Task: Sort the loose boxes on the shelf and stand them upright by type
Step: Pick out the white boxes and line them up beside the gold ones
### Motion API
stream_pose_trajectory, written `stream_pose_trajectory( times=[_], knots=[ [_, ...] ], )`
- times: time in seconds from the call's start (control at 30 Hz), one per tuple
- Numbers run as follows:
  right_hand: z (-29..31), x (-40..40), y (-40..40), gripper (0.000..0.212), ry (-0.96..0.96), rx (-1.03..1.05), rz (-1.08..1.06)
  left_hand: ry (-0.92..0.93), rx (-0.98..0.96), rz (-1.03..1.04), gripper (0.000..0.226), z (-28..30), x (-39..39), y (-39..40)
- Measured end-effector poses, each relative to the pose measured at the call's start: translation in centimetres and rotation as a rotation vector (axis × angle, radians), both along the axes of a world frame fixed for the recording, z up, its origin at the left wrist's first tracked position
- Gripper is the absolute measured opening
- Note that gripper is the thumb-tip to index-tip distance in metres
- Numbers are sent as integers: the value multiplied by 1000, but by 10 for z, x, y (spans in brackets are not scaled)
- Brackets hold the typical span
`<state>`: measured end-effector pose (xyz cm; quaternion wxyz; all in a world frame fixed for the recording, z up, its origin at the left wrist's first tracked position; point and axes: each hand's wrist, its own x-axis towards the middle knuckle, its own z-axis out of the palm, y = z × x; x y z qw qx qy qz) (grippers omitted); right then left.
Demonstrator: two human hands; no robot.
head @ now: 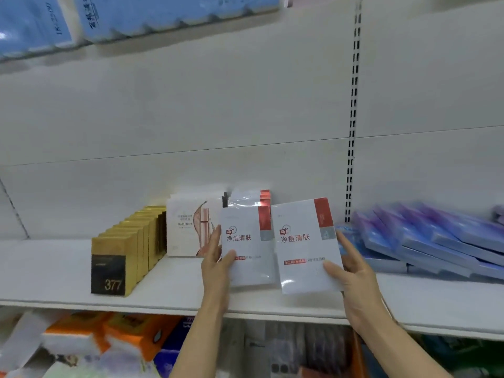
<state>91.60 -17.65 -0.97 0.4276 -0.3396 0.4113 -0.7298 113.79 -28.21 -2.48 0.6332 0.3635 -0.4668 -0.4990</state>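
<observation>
White shelf (68,266) across the whole width, white back panel behind, slotted upright (353,105) right of centre. Blue-and-purple flat boxes (425,241) on the right part of the shelf, toppled and overlapping like fallen tiles. Row of gold-and-black boxes (120,263) standing upright on the left, nearest one marked 377. White box with a red tube picture (188,227) upright just right of that row, farther back. Stack of white-and-red boxes (246,199) upright behind the centre, against the back panel. 2 matching white boxes with red corner bands held up at the middle: left box (249,255) gripped by the left hand (216,264), thumb across its face, fingers along its left edge; right box (306,249), tilted slightly, gripped by the right hand (351,274), thumb on its lower front, fingers curled behind its right edge. Both boxes side by side, edges almost touching.
</observation>
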Motion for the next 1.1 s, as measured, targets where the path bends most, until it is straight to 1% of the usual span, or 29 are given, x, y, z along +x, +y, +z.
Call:
stream_pose_trajectory(
  times=[0.13,0.3,0.4,0.47,0.5,0.57,0.6,0.63,0.7,0.73,0.77,0.83,0.9,1.0,1.1],
  knots=[
    [-2,33,-14,65,34,2,-50,-54,-46,-63,64,-5,9,-26],
    [-8,79,-30,62,43,15,-101,-162,-133,-60,59,-11,10,-47],
    [-15,105,-48,61,77,65,-149,-161,-75,-56,50,-13,14,-59],
    [-18,119,-59,60,61,73,-158,-171,-35,-95,43,-12,21,-63],
    [-20,124,-64,59,51,73,-168,-188,-52,-125,42,-12,26,-62],
    [-24,132,-73,57,70,74,-208,-303,-165,-176,52,-10,36,-56],
    [-26,135,-77,55,117,87,-242,-428,-252,-182,63,-12,41,-54],
    [-30,138,-81,54,205,117,-293,-598,-361,-180,75,-16,44,-53],
    [-37,138,-87,57,501,205,-420,-970,-595,-92,92,-27,49,-53],
    [-38,138,-90,62,632,243,-461,-1103,-678,-32,95,-31,50,-53],
    [-37,137,-90,65,696,260,-466,-1196,-726,17,98,-32,51,-53],
    [-33,135,-92,65,718,215,-391,-1322,-789,77,101,-34,51,-55],
    [-29,132,-96,65,698,176,-324,-1419,-846,109,103,-33,49,-59],
    [-29,126,-102,67,686,179,-293,-1497,-874,174,106,-31,46,-62],
    [-28,121,-106,66,697,160,-263,-1545,-893,238,107,-28,44,-62]
  ],
)
